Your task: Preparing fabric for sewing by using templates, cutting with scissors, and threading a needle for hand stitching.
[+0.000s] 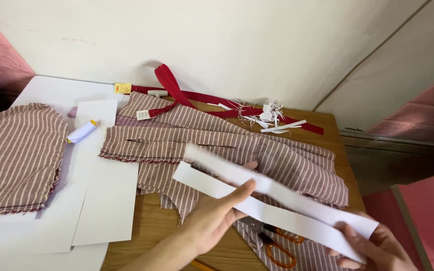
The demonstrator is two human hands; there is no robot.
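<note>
Two long white strips (277, 206) of paper or stiff fabric lie side by side above the wooden table, held at both ends. My left hand (217, 213) pinches them near the middle, thumb on top. My right hand (372, 248) grips their lower right end. Beneath them spread brown and white striped fabric pieces (217, 145). Orange-handled scissors (277, 246) lie on the striped fabric just under the strips.
Another striped fabric piece (16, 155) rests on white paper sheets (106, 200) at the left, beside a small white tube with a yellow tip (82, 131). A red zipper or strap (187, 98) and white scraps (269, 115) lie near the wall. The wooden table (151, 231) ends at the right.
</note>
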